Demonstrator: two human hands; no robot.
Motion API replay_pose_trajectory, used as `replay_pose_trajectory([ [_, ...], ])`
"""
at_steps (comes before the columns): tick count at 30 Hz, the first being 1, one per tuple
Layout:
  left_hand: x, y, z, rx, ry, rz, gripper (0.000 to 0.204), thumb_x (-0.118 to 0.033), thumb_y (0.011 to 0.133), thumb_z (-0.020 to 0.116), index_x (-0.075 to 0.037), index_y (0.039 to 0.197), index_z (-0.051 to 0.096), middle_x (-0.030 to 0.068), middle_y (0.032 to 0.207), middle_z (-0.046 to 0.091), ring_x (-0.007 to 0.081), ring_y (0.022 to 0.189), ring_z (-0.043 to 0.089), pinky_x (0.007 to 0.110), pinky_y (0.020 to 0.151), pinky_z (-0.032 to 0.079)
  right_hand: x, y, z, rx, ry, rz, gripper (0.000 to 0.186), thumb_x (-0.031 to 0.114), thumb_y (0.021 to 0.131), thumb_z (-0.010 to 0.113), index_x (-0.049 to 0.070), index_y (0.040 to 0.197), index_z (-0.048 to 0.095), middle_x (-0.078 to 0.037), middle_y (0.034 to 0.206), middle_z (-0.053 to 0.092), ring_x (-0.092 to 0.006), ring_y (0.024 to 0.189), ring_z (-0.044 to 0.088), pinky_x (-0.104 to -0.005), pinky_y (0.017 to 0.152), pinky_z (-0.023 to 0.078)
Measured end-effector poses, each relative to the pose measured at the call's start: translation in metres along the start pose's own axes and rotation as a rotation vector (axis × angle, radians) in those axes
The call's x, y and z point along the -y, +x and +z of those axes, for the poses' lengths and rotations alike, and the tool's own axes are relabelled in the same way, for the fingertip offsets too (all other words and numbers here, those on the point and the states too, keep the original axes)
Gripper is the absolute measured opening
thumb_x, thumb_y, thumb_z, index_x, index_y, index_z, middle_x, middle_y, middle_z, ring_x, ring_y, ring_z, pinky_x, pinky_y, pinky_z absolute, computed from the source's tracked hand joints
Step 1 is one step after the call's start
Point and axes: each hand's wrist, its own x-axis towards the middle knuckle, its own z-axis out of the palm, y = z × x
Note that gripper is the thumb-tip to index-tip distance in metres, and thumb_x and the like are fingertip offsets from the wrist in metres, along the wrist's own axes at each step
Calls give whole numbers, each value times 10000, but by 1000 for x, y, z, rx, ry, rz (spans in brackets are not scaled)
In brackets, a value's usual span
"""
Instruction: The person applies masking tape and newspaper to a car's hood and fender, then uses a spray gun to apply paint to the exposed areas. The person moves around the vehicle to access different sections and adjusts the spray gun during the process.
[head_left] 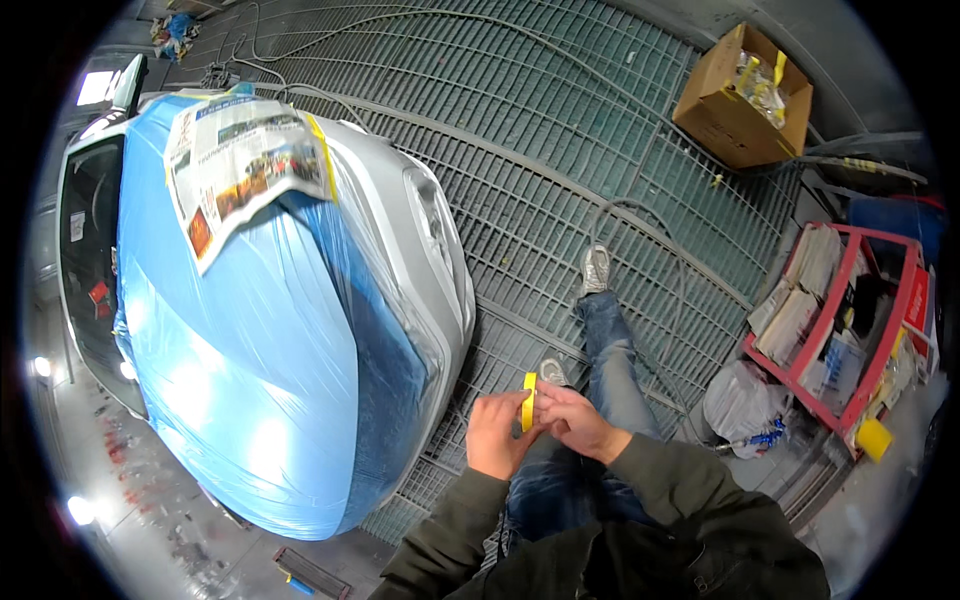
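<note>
Just to the right of the silver car (385,215), whose hood is draped in shiny blue plastic film (250,350) with a printed paper newspaper sheet (248,165) lying over its far part, a narrow ring-shaped roll of bright yellow tape (529,402) is clamped in the left hand (497,432). The right hand (578,420) has its fingers bunched against the roll, though whether they pinch it I cannot tell. Well apart to the car's right are an open brown cardboard box (722,125) and, nearer the person, a red-framed rack (832,310).
</note>
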Motion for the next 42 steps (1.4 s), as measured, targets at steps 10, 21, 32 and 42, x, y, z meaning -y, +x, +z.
replay_pose_trajectory([
  [10,-24,135,-5,261,-266,-351,398,0,738,702,-69,1127,649,112,1052,674,318,939,638,368,818,512,159,12,-25,-264,-952,-209,250,158,972,499,-7,1141,583,-86,1101,621,-133,1025,578,-282,912,447],
  [21,-15,188,-19,-134,-845,-731,341,-7,883,652,46,1207,561,102,1136,650,140,1044,618,263,902,488,232,60,33,14,-1124,-192,187,164,959,549,-11,1013,589,-50,788,648,-127,746,631,-274,707,487],
  [32,-8,227,-40,-122,-867,-523,356,9,846,663,25,1193,585,96,1088,625,177,1017,629,286,898,505,246,91,79,45,-1658,-642,201,161,846,672,-1,937,594,-149,824,619,-319,802,606,-407,789,452],
  [42,44,206,-101,-138,-555,-257,115,-62,850,672,4,927,617,117,970,608,219,850,625,299,753,508,204,122,130,-60,-1647,-367,169,121,837,663,-3,945,618,-129,762,621,-308,723,581,-379,683,452],
])
